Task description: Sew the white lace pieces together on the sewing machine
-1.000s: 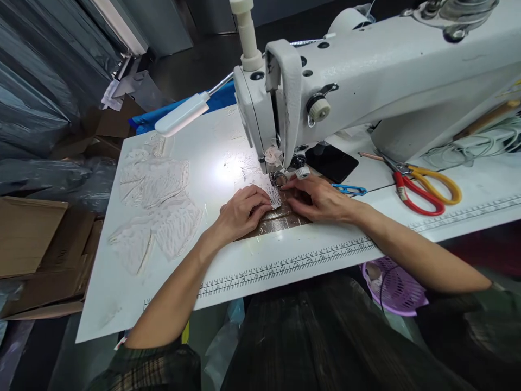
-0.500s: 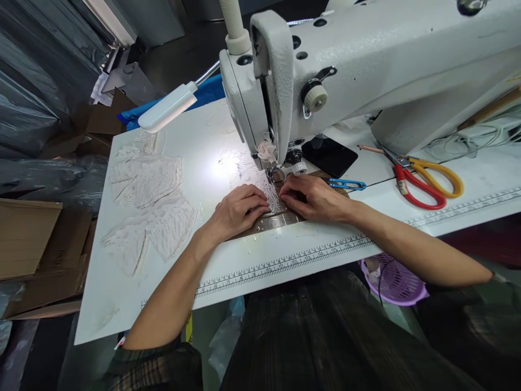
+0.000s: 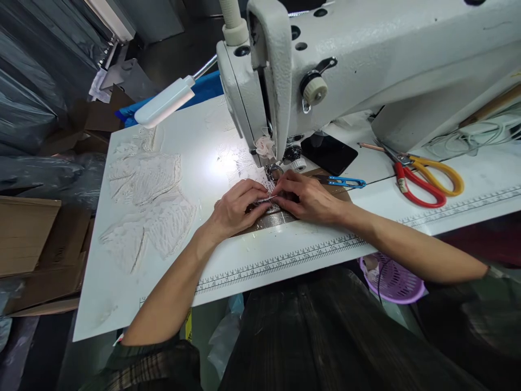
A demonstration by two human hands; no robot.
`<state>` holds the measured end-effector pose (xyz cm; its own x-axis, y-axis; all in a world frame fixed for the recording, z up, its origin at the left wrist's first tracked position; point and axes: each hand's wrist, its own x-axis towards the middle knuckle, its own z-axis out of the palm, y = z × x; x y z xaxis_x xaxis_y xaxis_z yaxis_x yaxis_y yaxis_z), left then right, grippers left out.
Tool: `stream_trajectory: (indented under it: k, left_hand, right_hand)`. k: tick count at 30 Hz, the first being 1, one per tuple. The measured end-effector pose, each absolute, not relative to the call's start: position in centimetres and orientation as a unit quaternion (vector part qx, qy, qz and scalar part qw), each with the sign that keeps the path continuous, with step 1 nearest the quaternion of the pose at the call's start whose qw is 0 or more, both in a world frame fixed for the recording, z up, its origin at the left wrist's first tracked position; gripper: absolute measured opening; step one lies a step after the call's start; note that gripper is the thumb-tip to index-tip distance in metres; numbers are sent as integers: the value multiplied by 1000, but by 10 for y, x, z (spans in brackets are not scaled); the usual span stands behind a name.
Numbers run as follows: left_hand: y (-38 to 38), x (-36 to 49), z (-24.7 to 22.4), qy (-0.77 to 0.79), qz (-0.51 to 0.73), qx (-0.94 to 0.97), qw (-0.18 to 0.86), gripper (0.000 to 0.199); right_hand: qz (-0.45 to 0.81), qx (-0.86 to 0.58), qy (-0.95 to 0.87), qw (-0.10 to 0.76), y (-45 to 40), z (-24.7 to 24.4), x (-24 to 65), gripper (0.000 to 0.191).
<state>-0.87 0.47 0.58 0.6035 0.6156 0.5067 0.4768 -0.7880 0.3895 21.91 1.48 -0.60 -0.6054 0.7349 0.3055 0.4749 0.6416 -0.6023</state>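
A white sewing machine stands over the table, its presser foot just beyond my fingertips. My left hand is closed on the near edge of a strip of white lace, thumb and fingers pinched together. From the other side my right hand pinches the same lace, its fingertips nearly touching those of my left hand. Part of the lace is hidden under my fingers. Below them lies a metal plate. More lace spreads to the left of the needle area.
White lace pieces lie on the table's left. To the right are a black phone, a blue thread snipper and red-and-yellow scissors. A lamp hangs at the upper left. A purple basket sits below the table edge.
My right hand has moved left, closer to my left hand. The lace edge between them is now lifted and gathered at my fingertips. The view has shifted slightly.
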Motion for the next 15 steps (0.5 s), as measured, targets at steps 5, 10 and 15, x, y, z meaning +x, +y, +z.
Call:
stream_trajectory:
  k: [5, 10, 15]
  left_hand:
    - [4, -10, 10, 342, 392, 851, 68, 2]
    - [2, -10, 12, 353, 381, 852, 61, 3]
    - [2, -8, 7, 308, 324, 892, 71, 6]
  right_hand:
    - [181, -325, -890, 263, 18, -8, 226, 28]
    - [151, -284, -924, 208, 16, -5, 228, 32]
    - [193, -244, -929, 200, 14, 3, 231, 29]
